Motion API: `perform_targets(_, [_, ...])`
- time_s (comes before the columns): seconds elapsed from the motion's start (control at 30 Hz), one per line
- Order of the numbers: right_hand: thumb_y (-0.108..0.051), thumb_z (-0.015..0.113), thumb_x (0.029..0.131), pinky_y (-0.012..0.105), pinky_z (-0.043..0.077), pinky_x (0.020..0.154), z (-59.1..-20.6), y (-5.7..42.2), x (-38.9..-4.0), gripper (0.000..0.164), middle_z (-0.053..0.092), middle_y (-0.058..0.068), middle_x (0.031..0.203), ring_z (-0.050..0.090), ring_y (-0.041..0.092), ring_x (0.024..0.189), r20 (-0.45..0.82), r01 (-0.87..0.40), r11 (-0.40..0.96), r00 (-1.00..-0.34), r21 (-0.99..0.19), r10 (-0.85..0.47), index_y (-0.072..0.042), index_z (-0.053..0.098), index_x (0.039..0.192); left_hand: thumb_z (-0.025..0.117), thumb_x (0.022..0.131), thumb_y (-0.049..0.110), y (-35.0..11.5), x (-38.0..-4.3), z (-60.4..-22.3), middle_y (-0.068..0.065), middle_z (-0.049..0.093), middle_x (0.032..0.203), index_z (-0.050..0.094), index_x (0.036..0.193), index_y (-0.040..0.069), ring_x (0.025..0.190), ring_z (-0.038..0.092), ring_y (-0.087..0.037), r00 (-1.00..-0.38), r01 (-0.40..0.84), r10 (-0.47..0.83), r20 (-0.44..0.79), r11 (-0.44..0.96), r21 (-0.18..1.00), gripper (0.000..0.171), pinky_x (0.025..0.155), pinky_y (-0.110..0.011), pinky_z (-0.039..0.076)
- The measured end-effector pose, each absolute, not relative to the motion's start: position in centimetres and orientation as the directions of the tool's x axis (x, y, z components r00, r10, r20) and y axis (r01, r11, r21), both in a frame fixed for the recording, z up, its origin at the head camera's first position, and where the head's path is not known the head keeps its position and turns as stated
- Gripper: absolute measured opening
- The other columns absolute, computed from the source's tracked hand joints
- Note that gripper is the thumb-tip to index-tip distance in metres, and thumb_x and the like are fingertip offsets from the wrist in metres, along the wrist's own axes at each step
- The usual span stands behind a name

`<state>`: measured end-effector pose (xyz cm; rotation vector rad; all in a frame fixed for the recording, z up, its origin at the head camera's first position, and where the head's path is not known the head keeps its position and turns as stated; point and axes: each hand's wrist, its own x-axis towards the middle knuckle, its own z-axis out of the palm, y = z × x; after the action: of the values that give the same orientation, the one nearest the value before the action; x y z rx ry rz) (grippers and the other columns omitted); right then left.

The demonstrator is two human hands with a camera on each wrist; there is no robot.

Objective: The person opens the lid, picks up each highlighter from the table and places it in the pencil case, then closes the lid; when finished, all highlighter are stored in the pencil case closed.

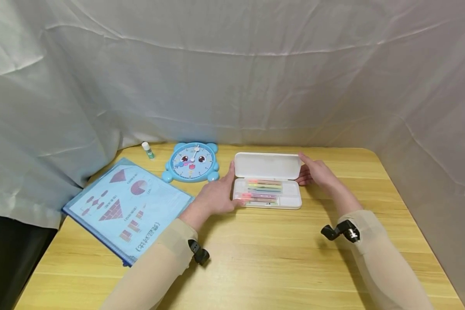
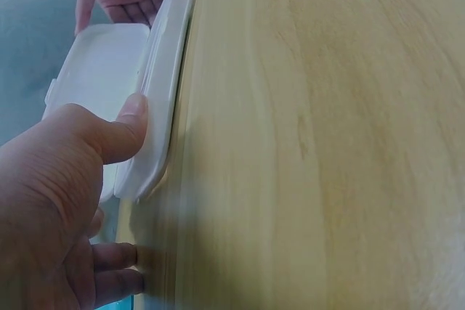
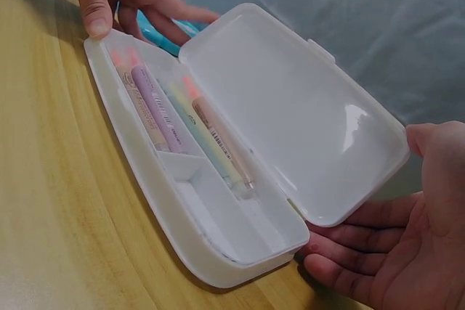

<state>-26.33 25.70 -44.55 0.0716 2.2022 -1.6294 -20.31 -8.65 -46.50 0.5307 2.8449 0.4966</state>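
Note:
A white pencil case [image 1: 290, 202] sits on the table with its lid [image 1: 267, 166] raised at the back. Several pastel pens [image 3: 156, 107] lie in its compartments. My left hand [image 1: 218, 196] holds the case's left end, thumb over the near corner and fingers spread along the side toward the lid. At the other end, my right hand [image 1: 318, 173] has its thumb on the lid's upper corner, while its remaining fingers reach behind the lid and beside the tray end, as the right wrist view shows.
Left of the case stands a blue cartoon toy clock [image 1: 192, 161]. Beyond it is a small glue stick [image 1: 148, 150] with a white cap. A blue folder [image 1: 128, 206] with printed shapes lies at the left, partly under the left forearm. Grey cloth [image 1: 255, 86] hangs behind the table [image 1: 255, 258].

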Motion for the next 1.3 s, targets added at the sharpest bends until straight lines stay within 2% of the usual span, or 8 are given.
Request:
perform_targets(0.23, [-0.059, 0.04, 0.111, 0.034, 0.061, 0.082, -44.3, 25.8, -25.8, 0.084, 0.071, 0.016, 0.095, 0.07, 0.02, 0.082, -0.312, 0.243, 0.304, -0.929, -0.921, -0.202, 0.021, 0.058, 0.124, 0.077, 0.089, 0.064, -8.6, -20.1, -46.0, -0.015, 0.046, 0.162, -0.012, 0.169, 0.011, 0.116, 0.068, -0.033, -0.91, 0.324, 0.393, -0.134, 0.874, 0.361, 0.131, 0.099, -0.048, 0.054])
perform_targets(0.4, [-0.056, 0.041, 0.112, 0.036, 0.061, 0.086, -44.4, 26.0, -25.6, 0.082, 0.071, 0.018, 0.1, 0.071, 0.021, 0.086, -0.264, 0.202, 0.27, -0.94, -0.941, -0.218, 0.023, 0.057, 0.127, 0.077, 0.088, 0.064, -8.8, -20.2, -46.0, -0.013, 0.045, 0.164, -0.01, 0.169, 0.01, 0.116, 0.069, -0.034, -0.911, 0.343, 0.401, -0.098, 0.867, 0.36, 0.13, 0.096, -0.048, 0.056])
perform_targets(0.7, [-0.046, 0.04, 0.114, 0.039, 0.059, 0.091, -45.0, 26.3, -25.0, 0.076, 0.07, 0.026, 0.108, 0.071, 0.026, 0.091, -0.182, 0.126, 0.212, -0.945, -0.969, -0.27, 0.027, 0.055, 0.129, 0.076, 0.091, 0.063, -8.9, -20.1, -46.4, -0.013, 0.045, 0.164, -0.005, 0.17, 0.011, 0.129, 0.062, -0.036, -0.914, 0.351, 0.399, -0.073, 0.869, 0.348, 0.125, 0.105, -0.05, 0.051])
perform_targets(0.77, [-0.043, 0.04, 0.115, 0.039, 0.059, 0.093, -45.2, 26.4, -24.8, 0.073, 0.07, 0.029, 0.111, 0.071, 0.026, 0.093, -0.173, 0.118, 0.2, -0.944, -0.973, -0.282, 0.028, 0.054, 0.13, 0.075, 0.091, 0.063, -9.0, -20.0, -46.5, -0.013, 0.045, 0.163, -0.003, 0.171, 0.011, 0.129, 0.062, -0.036, -0.916, 0.352, 0.396, -0.061, 0.867, 0.353, 0.124, 0.104, -0.05, 0.052])
perform_targets(0.93, [-0.035, 0.042, 0.116, 0.04, 0.057, 0.098, -45.2, 26.9, -24.3, 0.066, 0.066, 0.037, 0.122, 0.073, 0.026, 0.102, -0.155, 0.104, 0.172, -0.935, -0.98, -0.319, 0.028, 0.05, 0.135, 0.078, 0.09, 0.061, -9.0, -19.6, -46.9, -0.016, 0.057, 0.153, 0.004, 0.172, 0.014, 0.116, 0.068, -0.034, -0.927, 0.332, 0.374, -0.026, 0.852, 0.405, 0.12, 0.097, -0.049, 0.055])
perform_targets(1.0, [-0.032, 0.043, 0.115, 0.042, 0.055, 0.102, -45.2, 27.0, -24.1, 0.064, 0.064, 0.039, 0.127, 0.072, 0.029, 0.108, -0.154, 0.102, 0.167, -0.931, -0.981, -0.33, 0.028, 0.049, 0.137, 0.081, 0.088, 0.06, -9.1, -19.5, -47.0, -0.018, 0.061, 0.147, 0.01, 0.172, 0.014, 0.113, 0.068, -0.034, -0.932, 0.324, 0.363, -0.012, 0.845, 0.425, 0.119, 0.094, -0.049, 0.056])
perform_targets(1.17, [-0.028, 0.043, 0.116, 0.047, 0.048, 0.109, -45.2, 27.2, -23.5, 0.061, 0.056, 0.044, 0.135, 0.063, 0.045, 0.125, -0.156, 0.092, 0.192, -0.923, -0.977, -0.352, 0.027, 0.046, 0.14, 0.083, 0.087, 0.058, -9.1, -19.3, -47.2, -0.017, 0.063, 0.145, 0.022, 0.17, 0.012, 0.12, 0.066, -0.035, -0.938, 0.312, 0.347, 0.005, 0.837, 0.45, 0.113, 0.097, -0.052, 0.054])
perform_targets(1.3, [-0.024, 0.042, 0.116, 0.048, 0.043, 0.113, -45.2, 27.5, -22.9, 0.056, 0.052, 0.043, 0.141, 0.051, 0.052, 0.135, -0.147, 0.062, 0.228, -0.913, -0.972, -0.38, 0.027, 0.046, 0.14, 0.083, 0.087, 0.057, -9.2, -19.1, -47.1, -0.016, 0.067, 0.138, 0.029, 0.169, 0.012, 0.112, 0.068, -0.032, -0.942, 0.298, 0.336, 0.002, 0.833, 0.467, 0.107, 0.096, -0.051, 0.055])
